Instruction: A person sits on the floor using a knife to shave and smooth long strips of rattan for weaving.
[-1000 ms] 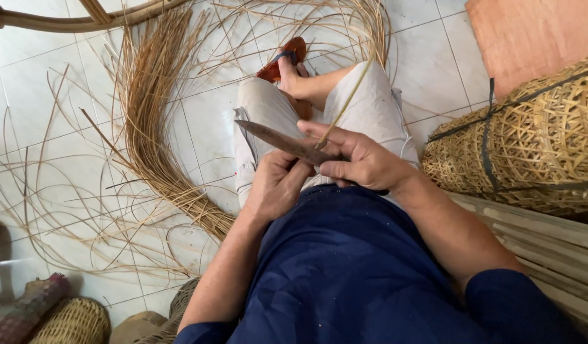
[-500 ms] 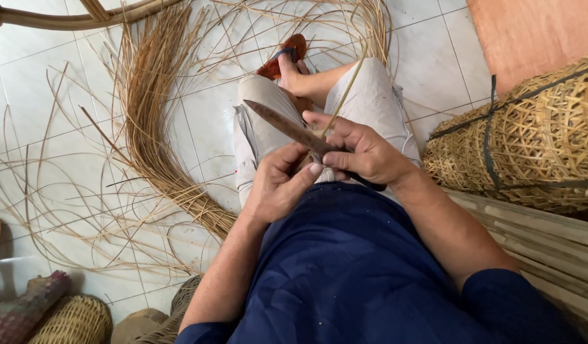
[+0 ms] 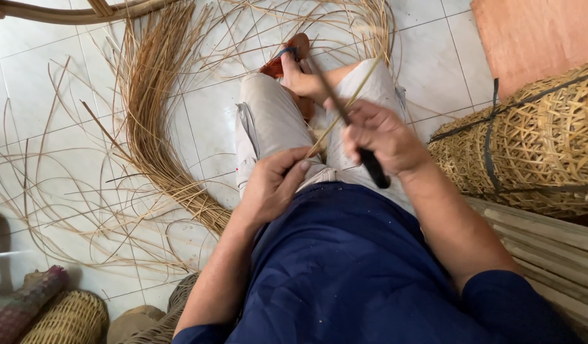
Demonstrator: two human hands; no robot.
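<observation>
I see the left hand (image 3: 273, 186) pinching a thin pale rattan strip (image 3: 342, 110), the right hand (image 3: 382, 138) clenched around a dark-handled knife (image 3: 350, 124) just beside it.

Pale straw tan is seen across the cane strips (image 3: 147, 108) fanned at ten o'clock, laid over a white tiled floor (image 3: 26, 83) crossed by thin grey lines. A dark navy shirt (image 3: 345, 267) is shown at six o'clock, light grey trousers (image 3: 268, 121) above it. A black handle (image 3: 373, 169) is noted on the knife. Golden open lattice weave, banded by dark straps, is displayed on the basket (image 3: 536, 140) at three o'clock. A reddish-orange sandal (image 3: 287, 54) is spotted at twelve.
</observation>
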